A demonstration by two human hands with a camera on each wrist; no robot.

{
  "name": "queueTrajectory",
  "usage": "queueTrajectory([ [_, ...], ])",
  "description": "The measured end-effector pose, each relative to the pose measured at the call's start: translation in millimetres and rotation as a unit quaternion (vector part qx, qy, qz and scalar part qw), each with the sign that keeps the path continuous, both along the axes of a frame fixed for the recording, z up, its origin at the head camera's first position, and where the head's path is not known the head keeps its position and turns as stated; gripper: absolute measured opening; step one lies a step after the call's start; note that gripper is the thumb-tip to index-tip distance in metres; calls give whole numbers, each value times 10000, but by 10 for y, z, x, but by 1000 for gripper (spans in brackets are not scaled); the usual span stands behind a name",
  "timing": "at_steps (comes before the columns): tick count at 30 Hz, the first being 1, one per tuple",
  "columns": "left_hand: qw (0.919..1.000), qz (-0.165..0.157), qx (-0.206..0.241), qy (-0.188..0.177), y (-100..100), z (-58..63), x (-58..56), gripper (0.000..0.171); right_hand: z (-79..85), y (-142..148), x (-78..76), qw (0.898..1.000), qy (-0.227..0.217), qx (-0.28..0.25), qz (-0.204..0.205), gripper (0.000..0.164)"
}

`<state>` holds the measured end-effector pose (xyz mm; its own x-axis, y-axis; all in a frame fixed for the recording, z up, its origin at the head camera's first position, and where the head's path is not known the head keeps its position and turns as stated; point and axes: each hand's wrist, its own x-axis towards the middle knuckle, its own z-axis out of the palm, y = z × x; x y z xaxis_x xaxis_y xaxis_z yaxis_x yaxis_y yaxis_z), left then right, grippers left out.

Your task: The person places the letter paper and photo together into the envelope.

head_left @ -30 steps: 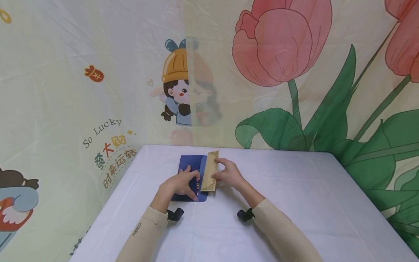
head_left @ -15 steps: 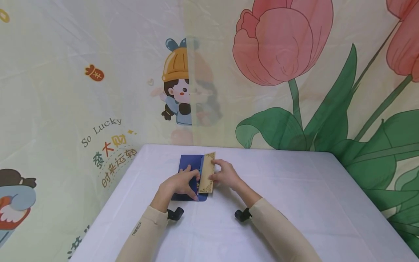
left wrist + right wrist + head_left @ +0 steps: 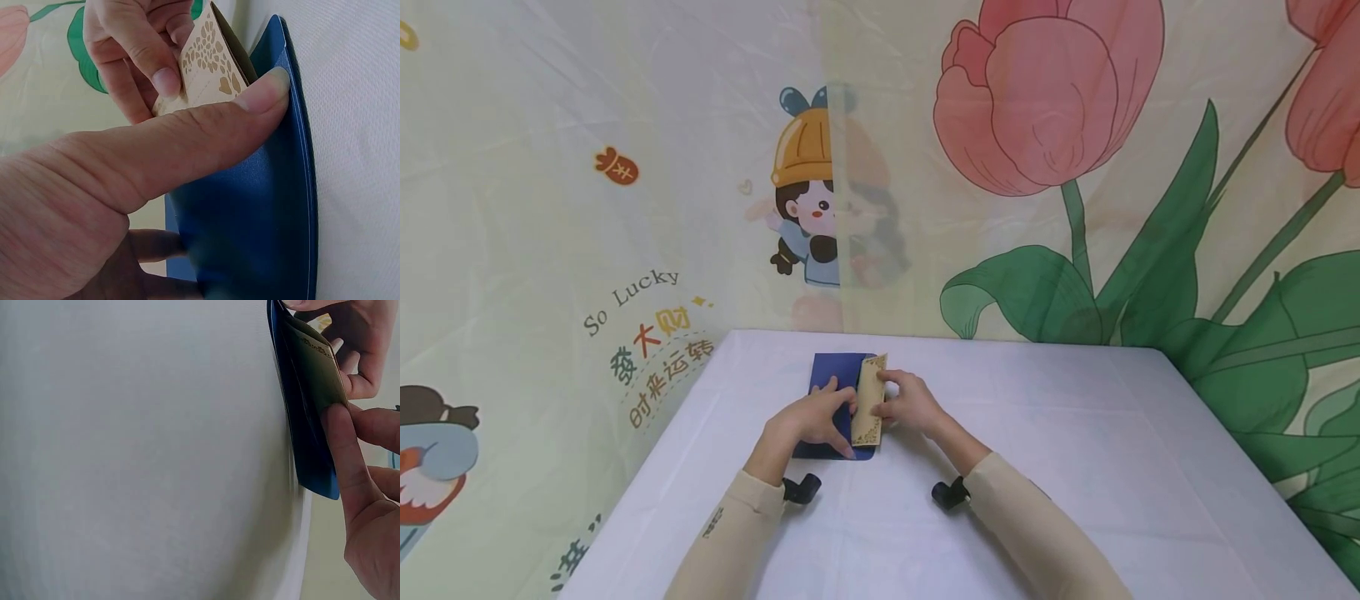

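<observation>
A dark blue paper envelope [image 3: 835, 367] lies on the white table, its right side lifted open. My left hand [image 3: 811, 418] spans it and grips the edges of its mouth; in the left wrist view the thumb presses the blue paper [image 3: 256, 219] near a corner. My right hand [image 3: 917, 400] pinches a folded beige card [image 3: 868, 404] by its right edge. Brown cut-out or printed patterns decorate the card's ends. Its left edge sits inside the mouth of the envelope, as the right wrist view shows with the card [image 3: 322, 378] against the blue flap [image 3: 306, 447].
A white cloth covers the table [image 3: 1045, 417]. Behind it hangs a curtain [image 3: 880, 167] printed with tulips and cartoon figures. A black wrist camera mount [image 3: 802, 490] sits under the left wrist, another mount [image 3: 951, 493] under the right.
My right hand has moved left with the beige card, and the card covers the coloured strip that showed in the envelope. My left hand has stayed in place.
</observation>
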<state>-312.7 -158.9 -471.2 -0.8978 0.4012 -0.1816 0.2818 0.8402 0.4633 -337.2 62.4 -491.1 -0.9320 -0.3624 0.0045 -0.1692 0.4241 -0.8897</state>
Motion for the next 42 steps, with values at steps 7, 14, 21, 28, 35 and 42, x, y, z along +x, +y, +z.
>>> queueTrajectory([
  [7, 10000, -18, -57, 16, -2, 1, -13, 62, -33, -36, -8, 9999, -24, 3, 124, 76],
  [14, 10000, -10, -38, 31, 0, -1, -7, 62, -27, -63, 18, 9993, 124, 341, 133, 80],
  [21, 10000, 47, -77, 24, 10, 12, -10, 61, -34, -64, 40, 9977, 294, 574, 191, 86],
  [28, 9999, 64, -111, 2, 3, 12, 2, 61, -19, -64, 65, 9951, 471, 843, 192, 86],
  [35, 9999, 16, -102, 40, -13, 0, -5, 62, -7, -81, 91, 9950, 453, 803, 374, 89],
  [42, 10000, 20, -47, 14, 0, -8, -8, 62, -28, -108, 84, 9956, 364, 682, 527, 86],
])
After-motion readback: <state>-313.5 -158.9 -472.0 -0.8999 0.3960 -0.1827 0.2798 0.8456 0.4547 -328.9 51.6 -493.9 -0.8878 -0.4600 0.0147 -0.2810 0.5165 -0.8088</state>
